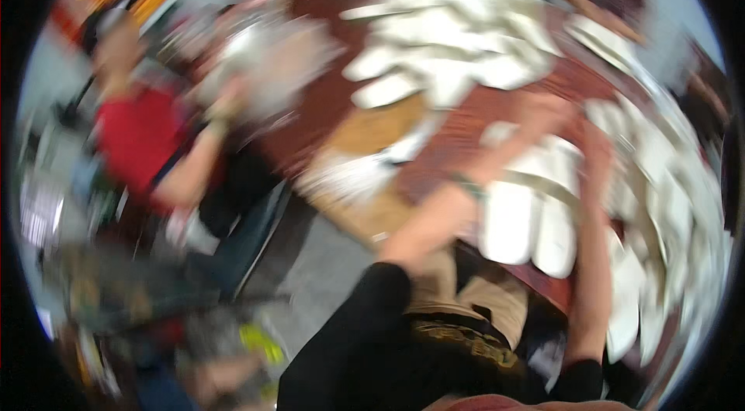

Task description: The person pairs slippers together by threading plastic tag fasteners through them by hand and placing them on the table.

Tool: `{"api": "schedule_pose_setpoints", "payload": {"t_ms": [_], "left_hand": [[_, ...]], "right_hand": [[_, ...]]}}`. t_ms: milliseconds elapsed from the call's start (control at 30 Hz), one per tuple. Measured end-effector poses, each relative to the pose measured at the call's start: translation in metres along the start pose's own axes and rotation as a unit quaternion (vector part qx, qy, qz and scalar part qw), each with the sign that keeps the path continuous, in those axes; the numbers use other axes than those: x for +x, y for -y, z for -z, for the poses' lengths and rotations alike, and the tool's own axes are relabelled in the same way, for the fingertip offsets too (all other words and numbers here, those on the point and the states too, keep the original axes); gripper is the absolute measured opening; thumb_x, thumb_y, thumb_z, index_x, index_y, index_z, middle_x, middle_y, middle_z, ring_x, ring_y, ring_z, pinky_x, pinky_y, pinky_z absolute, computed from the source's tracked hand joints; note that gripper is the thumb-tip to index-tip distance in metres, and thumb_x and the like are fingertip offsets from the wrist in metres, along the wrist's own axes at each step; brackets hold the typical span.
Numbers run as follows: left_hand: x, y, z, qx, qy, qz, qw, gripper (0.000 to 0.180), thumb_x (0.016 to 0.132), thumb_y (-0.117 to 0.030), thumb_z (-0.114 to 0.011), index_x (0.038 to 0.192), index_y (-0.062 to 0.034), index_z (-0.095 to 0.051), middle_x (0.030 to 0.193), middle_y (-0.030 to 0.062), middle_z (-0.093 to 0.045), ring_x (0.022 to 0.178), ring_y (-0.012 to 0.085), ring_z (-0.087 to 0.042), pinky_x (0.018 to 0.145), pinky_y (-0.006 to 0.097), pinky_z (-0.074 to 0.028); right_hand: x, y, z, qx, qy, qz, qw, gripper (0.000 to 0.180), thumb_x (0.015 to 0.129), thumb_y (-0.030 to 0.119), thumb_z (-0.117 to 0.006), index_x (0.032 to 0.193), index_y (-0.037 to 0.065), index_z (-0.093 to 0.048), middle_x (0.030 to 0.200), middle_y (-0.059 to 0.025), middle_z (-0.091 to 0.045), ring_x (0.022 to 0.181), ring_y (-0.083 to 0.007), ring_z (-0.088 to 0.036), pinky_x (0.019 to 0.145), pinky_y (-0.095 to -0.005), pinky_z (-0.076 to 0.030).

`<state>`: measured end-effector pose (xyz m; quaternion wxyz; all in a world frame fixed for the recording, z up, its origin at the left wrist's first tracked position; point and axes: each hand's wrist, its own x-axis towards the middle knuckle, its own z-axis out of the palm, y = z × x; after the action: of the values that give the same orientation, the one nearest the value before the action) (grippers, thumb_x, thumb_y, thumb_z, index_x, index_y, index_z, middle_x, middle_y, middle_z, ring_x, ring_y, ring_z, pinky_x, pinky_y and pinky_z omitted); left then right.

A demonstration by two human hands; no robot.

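Note:
A pair of white slippers (pixel 508 221) lies side by side on the dark red table in front of me, with a greyish band across them. My left hand (pixel 545 112) reaches over their far end, its fingers smeared by motion. Close to the right edge of the same pair is my right hand (pixel 597 143), also blurred. Whether either hand grips a slipper cannot be made out.
A large heap of white slippers (pixel 454 23) covers the table's far side, and more slippers (pixel 660 186) crowd the right. Clear plastic bags (pixel 353 176) lie on brown cardboard (pixel 380 130). At left a co-worker in a red shirt (pixel 140 135) handles clear plastic (pixel 268 62).

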<state>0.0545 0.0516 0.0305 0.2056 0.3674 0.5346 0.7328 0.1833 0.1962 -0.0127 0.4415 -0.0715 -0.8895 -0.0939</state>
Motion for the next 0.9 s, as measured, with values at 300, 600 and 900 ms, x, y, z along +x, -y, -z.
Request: {"api": "schedule_pose_setpoints", "payload": {"t_ms": [300, 600, 900], "left_hand": [[-0.014, -0.011, 0.023, 0.01, -0.035, 0.056, 0.998, 0.022, 0.088, -0.012, -0.055, 0.1, 0.0026, -0.065, 0.086, 0.004, -0.064, 0.079, 0.0086, -0.058, 0.071, 0.02, -0.044], [-0.009, -0.006, 0.032, 0.054, 0.022, 0.093, 0.994, 0.023, 0.089, -0.014, -0.054, 0.105, 0.0003, -0.063, 0.081, 0.0013, -0.059, 0.072, 0.0063, -0.055, 0.063, 0.02, -0.043], [-0.019, -0.006, 0.029, 0.016, 0.014, -0.015, 1.0, 0.02, 0.082, -0.016, -0.064, 0.092, 0.0004, -0.068, 0.084, 0.0041, -0.067, 0.075, 0.0093, -0.06, 0.067, 0.024, -0.048]], "right_hand": [[0.035, 0.083, 0.017, 0.569, 0.009, -0.361, 0.739, 0.016, 0.087, 0.013, -0.058, 0.091, -0.002, -0.061, 0.07, -0.001, -0.059, 0.064, -0.0045, -0.05, 0.057, -0.0225, -0.043], [0.033, 0.072, 0.011, 0.611, 0.013, -0.364, 0.703, 0.017, 0.088, 0.015, -0.058, 0.093, -0.001, -0.062, 0.069, 0.0038, -0.054, 0.062, -0.0019, -0.045, 0.054, -0.0208, -0.039], [0.029, 0.066, 0.013, 0.54, 0.058, -0.307, 0.781, 0.016, 0.088, 0.006, -0.055, 0.098, -0.004, -0.062, 0.094, -0.0073, -0.064, 0.086, -0.0123, -0.058, 0.079, -0.0232, -0.045]]}}
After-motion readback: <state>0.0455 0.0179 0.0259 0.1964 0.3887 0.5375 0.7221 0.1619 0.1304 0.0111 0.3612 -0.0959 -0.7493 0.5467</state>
